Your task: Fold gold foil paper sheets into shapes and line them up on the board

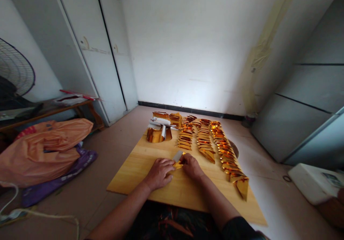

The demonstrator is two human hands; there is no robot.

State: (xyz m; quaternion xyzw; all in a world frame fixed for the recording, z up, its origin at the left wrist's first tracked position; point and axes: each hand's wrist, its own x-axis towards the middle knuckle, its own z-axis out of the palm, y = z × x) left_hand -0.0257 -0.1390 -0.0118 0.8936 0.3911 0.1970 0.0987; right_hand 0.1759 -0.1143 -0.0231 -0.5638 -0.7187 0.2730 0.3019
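Both hands press a small sheet of gold foil paper [178, 160] flat against a wooden board [139, 168]. My left hand [159, 173] covers its left side, my right hand [191, 166] its right side, and a white flap of the paper sticks up between them. Beyond my hands, three rows of folded gold paper pieces [205, 141] run away from me across the board. The right row [228, 157] is the longest. At the far left of the board lies a curled stack of gold sheets [158, 134].
An orange plastic bag [44, 146] lies on the tiled floor at left, over purple cloth. A low wooden bench [53, 111] and a fan [14, 71] stand at far left. A white box [315, 182] sits at right, with grey cabinets behind it.
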